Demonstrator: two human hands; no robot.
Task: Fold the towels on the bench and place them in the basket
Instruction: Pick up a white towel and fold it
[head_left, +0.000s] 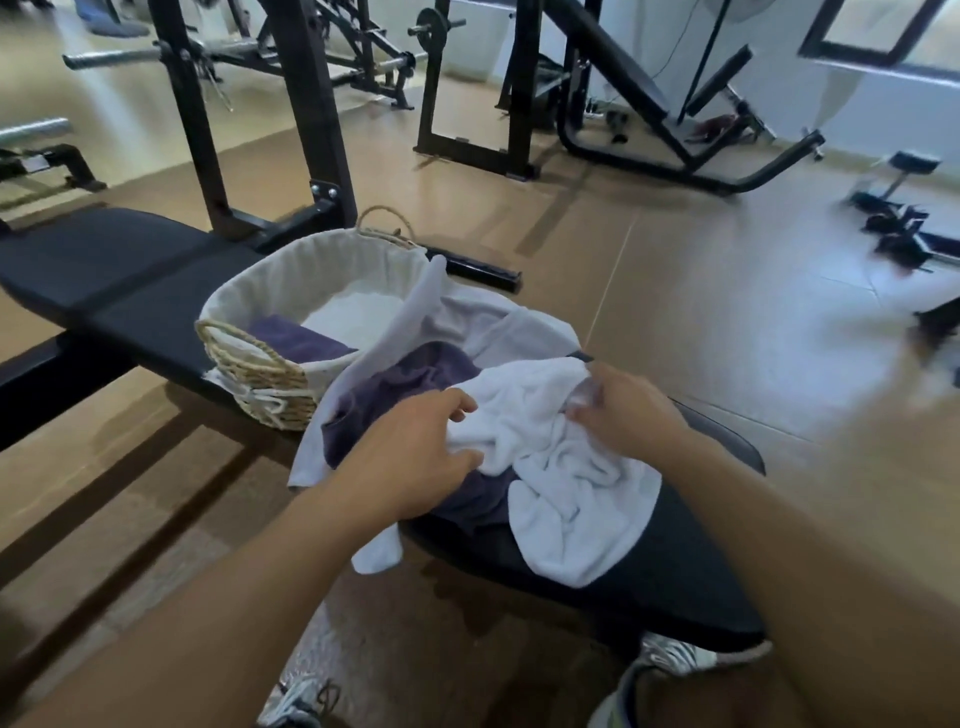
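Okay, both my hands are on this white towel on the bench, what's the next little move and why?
Probably lift the white towel clear and shake it flat: it lies crumpled on the purple towel, both hands, left and right, already grip it, and it can't be folded bunched.

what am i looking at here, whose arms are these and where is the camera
This is one picture from a camera worn on a person's head, looking down at their own bare arms. No robot is involved. They stand at a black gym bench piled with loose towels. The left hand and right hand both grip a crumpled white towel. A purple towel lies under it. Beside the pile stands a lined wicker basket, already holding a folded purple towel and a white one.
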